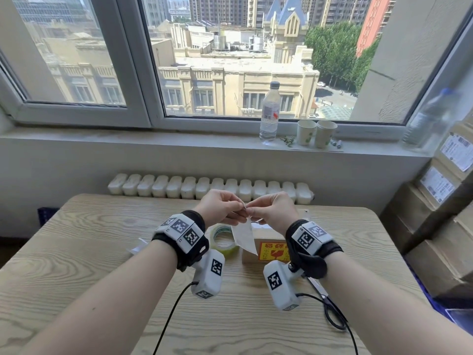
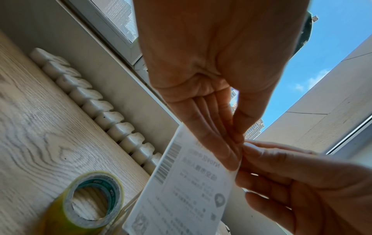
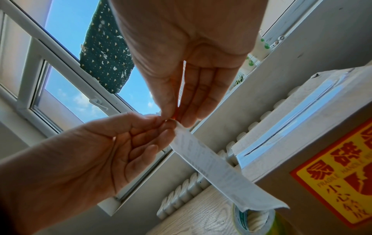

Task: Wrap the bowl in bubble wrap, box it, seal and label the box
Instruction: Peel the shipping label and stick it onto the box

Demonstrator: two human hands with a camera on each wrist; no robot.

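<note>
Both hands are raised above the wooden table (image 1: 76,265). My left hand (image 1: 239,208) and right hand (image 1: 253,207) pinch the top corner of a white shipping label (image 1: 244,237), which hangs down with its print and barcode (image 2: 171,162) facing the left wrist view. In that view the left fingers (image 2: 225,143) and thumb squeeze the corner. In the right wrist view the right fingers (image 3: 187,108) pinch the same corner of the label (image 3: 221,171). Below stands the cardboard box (image 1: 256,252), its top seam taped (image 3: 298,125), with a red-and-yellow fragile sticker (image 1: 273,249). No bowl is visible.
A roll of clear tape (image 1: 224,240) lies flat left of the box. White paper scraps (image 1: 138,247) lie further left. A water bottle (image 1: 270,114) and two paper cups (image 1: 316,134) stand on the windowsill. Labelled cartons (image 1: 440,201) are stacked at the right; a radiator (image 1: 210,188) runs behind the table.
</note>
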